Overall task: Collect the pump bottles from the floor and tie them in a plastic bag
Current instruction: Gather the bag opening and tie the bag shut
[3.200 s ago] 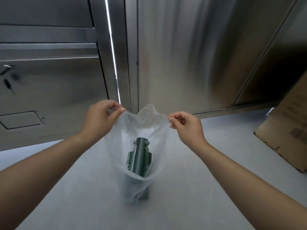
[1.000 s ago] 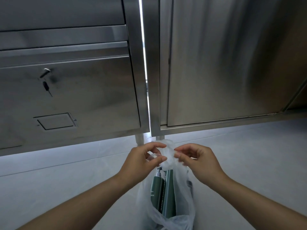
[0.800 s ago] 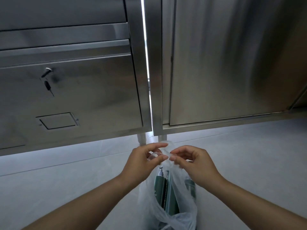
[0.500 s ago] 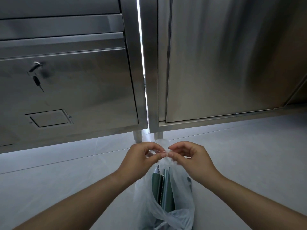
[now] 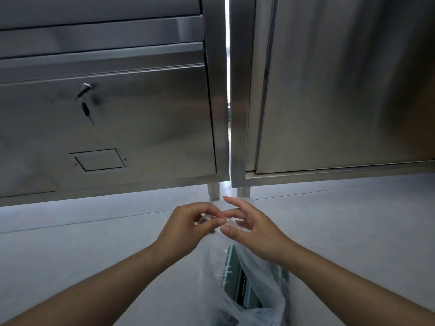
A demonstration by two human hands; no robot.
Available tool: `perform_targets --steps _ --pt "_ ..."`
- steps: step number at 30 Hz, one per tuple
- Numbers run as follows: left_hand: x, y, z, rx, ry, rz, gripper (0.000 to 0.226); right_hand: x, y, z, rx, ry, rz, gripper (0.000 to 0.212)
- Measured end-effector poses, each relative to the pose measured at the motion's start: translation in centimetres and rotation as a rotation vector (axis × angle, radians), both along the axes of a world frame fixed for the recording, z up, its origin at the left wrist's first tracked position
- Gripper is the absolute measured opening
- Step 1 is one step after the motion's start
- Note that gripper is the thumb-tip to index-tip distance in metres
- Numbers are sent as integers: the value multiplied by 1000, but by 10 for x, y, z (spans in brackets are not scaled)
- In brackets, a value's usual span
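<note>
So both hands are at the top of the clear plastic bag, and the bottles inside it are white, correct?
The bottles inside the clear plastic bag are dark green, not white; the head view shows it. The left hand and right hand are at its top.

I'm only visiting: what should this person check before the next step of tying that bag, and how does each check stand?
1. Pump bottles inside the plastic bag: ok.
2. Left hand pinches the bag's gathered top: ok.
3. Right hand holds the top too, index finger free: ok.
4. Knot finished: cannot tell, hidden between the fingers.
5. No bottle left on the visible floor: ok.
</note>
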State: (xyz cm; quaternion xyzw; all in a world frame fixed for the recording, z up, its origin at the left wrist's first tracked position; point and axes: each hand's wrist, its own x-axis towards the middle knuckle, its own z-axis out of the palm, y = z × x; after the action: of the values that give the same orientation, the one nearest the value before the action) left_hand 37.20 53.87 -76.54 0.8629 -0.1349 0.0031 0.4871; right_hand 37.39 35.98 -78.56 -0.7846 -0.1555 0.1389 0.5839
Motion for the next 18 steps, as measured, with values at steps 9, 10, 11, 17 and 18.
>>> perform_targets --steps 9,10,11,17,18 --pt "0 9 -3 -42 8 25 24 0 -10 0 -83 -73 -84 38" --pt "1 8 -4 -64 23 29 23 -1 -13 0 -78 -76 -86 35" --pt "1 5 -5 -83 36 31 23 -2 -15 -1 -71 -78 -90 33" --pt "6 -11 -6 -150 56 26 26 -12 -19 1 -42 -28 -172 25" --pt "6 -13 -7 -155 54 24 27 -14 -18 1 -49 -52 -205 24"
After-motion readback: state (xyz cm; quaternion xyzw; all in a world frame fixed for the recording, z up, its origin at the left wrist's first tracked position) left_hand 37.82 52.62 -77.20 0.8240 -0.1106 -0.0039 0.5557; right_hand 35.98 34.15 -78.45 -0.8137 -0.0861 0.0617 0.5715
